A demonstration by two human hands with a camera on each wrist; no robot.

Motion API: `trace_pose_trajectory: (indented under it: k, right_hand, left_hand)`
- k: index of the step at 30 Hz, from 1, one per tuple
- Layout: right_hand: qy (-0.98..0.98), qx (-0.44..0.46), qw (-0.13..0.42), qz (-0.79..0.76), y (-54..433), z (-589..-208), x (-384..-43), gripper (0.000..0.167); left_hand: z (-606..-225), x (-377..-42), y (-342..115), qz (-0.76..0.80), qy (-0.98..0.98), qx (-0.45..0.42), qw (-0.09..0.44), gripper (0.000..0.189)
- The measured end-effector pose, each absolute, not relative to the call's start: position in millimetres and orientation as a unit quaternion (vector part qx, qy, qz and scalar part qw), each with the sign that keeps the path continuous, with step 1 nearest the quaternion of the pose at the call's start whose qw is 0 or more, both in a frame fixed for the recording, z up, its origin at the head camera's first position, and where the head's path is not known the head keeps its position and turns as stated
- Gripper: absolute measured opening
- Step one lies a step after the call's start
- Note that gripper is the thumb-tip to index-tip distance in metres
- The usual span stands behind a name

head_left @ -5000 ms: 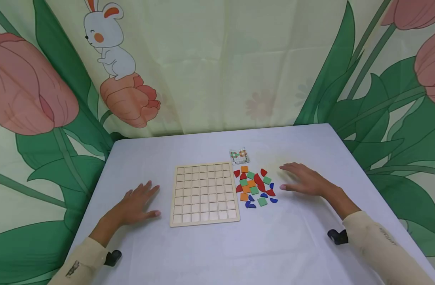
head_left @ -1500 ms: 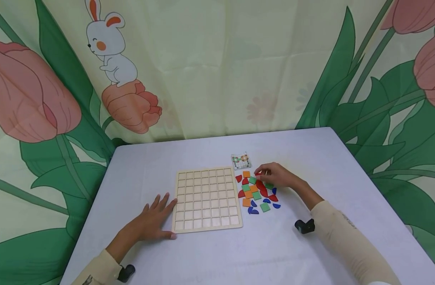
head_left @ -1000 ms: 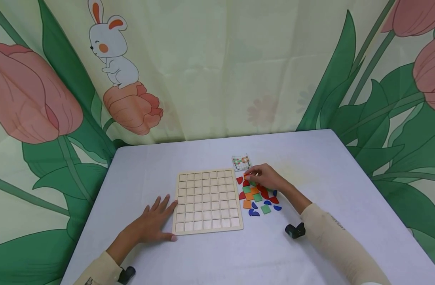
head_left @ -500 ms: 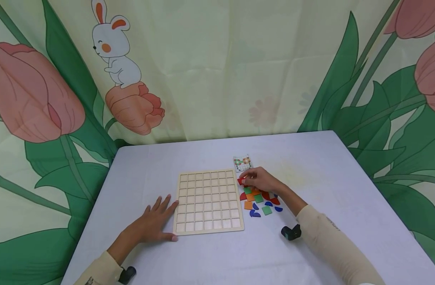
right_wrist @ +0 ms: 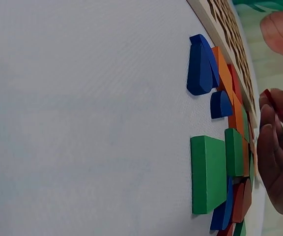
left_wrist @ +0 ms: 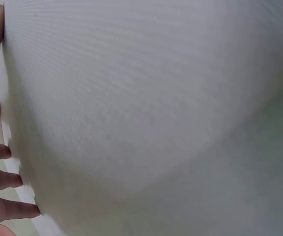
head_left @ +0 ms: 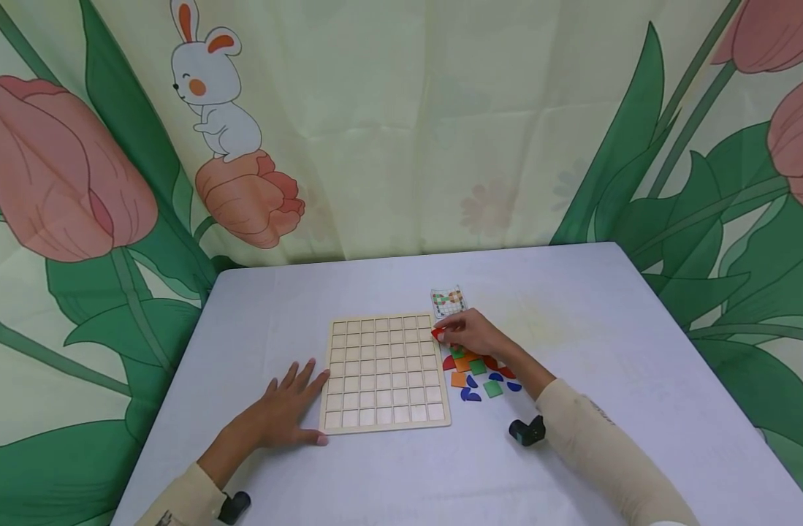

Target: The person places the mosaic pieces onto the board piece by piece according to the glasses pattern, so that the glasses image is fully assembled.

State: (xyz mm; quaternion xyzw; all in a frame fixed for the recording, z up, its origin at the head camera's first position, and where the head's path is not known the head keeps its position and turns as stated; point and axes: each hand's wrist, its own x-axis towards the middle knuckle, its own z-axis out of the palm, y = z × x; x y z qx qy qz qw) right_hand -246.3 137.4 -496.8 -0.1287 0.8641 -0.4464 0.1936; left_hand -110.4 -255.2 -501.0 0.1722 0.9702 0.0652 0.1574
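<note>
A square wooden grid board (head_left: 384, 375) with bare cells lies on the table in the head view. My left hand (head_left: 279, 413) rests flat at its left edge, fingers spread and straight, the index fingertip and thumb at the frame. Between thumb and fingers my right hand (head_left: 470, 332) pinches a red quarter-circle piece (head_left: 437, 334), held at the board's upper right edge. In the right wrist view the red piece (right_wrist: 270, 102) shows as a thin edge among the fingertips. Below this hand lies a loose spread of coloured pieces, partly hidden by it.
Right of the board lie green squares (head_left: 492, 389), orange squares (head_left: 459, 379) and blue half-rounds (head_left: 470, 394), several of each kind. A small pattern card (head_left: 448, 301) sits behind them. The white-covered table (head_left: 388, 482) stands before a printed curtain (head_left: 388, 131).
My left hand has come in from the left to the board's edge and stays there. My right hand has reached into the pieces, moved left across them and taken up a red one.
</note>
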Motion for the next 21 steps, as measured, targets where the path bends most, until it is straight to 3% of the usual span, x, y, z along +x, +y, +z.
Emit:
trace_pose_trajectory:
  k: [21]
  right_hand:
    - [0.909,-0.171,0.105,-0.366,109.6,-501.5,-248.6,0.021]
  left_hand:
    - [-502.1,-109.8,-254.5,0.067,0.971,0.17,0.153,0.118]
